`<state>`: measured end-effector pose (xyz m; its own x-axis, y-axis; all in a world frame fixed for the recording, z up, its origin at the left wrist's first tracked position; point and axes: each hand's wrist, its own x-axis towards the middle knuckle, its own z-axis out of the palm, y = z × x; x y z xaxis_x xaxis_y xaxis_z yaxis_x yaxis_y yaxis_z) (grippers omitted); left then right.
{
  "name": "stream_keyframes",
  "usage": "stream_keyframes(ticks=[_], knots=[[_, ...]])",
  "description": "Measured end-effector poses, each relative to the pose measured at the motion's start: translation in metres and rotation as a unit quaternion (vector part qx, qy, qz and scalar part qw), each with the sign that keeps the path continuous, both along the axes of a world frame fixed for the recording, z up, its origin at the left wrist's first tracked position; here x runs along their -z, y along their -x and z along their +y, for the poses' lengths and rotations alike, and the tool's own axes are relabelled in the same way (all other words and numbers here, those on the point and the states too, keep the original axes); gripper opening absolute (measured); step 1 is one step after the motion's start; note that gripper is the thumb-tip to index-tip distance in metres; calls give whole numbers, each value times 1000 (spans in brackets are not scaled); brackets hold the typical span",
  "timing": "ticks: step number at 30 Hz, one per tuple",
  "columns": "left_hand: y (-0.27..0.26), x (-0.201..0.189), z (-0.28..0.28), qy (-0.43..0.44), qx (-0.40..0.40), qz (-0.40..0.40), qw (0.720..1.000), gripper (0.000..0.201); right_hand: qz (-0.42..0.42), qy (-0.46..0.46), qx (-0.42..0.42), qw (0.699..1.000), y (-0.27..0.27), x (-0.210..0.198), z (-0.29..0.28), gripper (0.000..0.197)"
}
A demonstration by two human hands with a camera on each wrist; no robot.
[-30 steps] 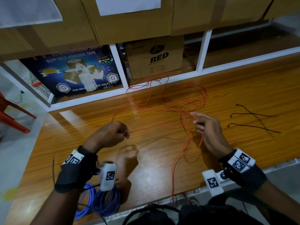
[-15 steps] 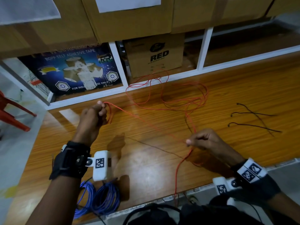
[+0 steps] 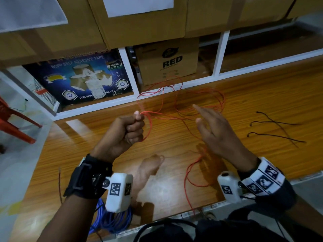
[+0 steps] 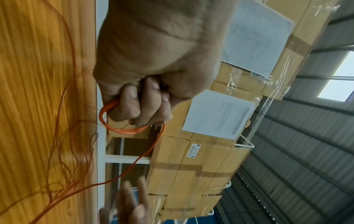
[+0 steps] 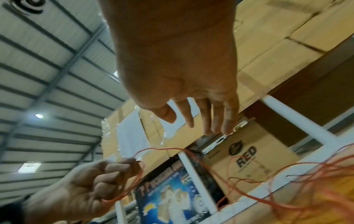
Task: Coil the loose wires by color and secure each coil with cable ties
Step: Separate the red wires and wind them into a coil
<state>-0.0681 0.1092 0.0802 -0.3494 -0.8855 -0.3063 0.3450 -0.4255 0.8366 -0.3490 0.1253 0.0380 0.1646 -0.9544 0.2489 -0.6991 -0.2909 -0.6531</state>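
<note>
Change | right hand (image 3: 218, 131) has let go, fingers spread | left hand (image 3: 125, 131) grip holds new red wire (image 3: 148, 126) loop | coiling continues

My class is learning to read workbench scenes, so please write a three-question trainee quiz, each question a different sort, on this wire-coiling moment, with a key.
1. True or false: the right hand grips the red wire.
2. Which hand holds the small red loops? A) the left hand B) the right hand C) neither
3. Fill in: the coiled wire at the near edge of the table, below the left wrist, is ____.

Key:
1. False; its fingers are spread and hold nothing.
2. A.
3. Blue. The black cable ties lie loose to the right.
</note>
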Motion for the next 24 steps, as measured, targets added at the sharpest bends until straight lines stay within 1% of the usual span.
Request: stream_keyframes(ticks=[2, 3, 5, 6, 7, 9, 12, 14, 16, 19, 21, 24], knots=[[6, -4, 4, -10, 36, 21, 999, 24, -40, 44, -52, 997, -19, -17, 0, 49], [10, -6, 5, -14, 49, 31, 998, 25, -39, 59, -81, 994, -28, -22, -2, 45], [15, -9, 8, -20, 64, 48, 997, 27, -37, 75, -137, 987, -43, -25, -6, 31], [16, -11, 9, -21, 69, 54, 996, 29, -59, 73, -153, 984, -49, -26, -8, 24], [17, -11, 10, -20, 75, 58, 995, 30, -97, 63, -160, 980, -53, -28, -9, 19], [16, -11, 14, -16, 93, 65, 993, 32, -155, 63, -160, 973, -52, -32, -12, 17], [16, -6, 22, -6, 136, 91, 987, 31, -150, 109, -137, 973, -45, -38, -16, 16], [20, -3, 26, 7, 150, 131, 980, 29, -175, 114, -115, 971, -44, -40, -19, 16], [23, -1, 27, 41, 134, 153, 978, 27, -225, 90, -106, 964, -47, -40, -22, 17], [24, -1, 27, 91, 95, 193, 972, 23, -270, 40, -143, 951, -44, -35, -24, 18], [19, 1, 25, 98, 58, 243, 963, 22, -293, -3, -164, 942, -37, -26, -25, 18], [6, 3, 16, 89, -13, 329, 940, 23, -306, -51, -147, 939, -23, -7, -26, 20]])
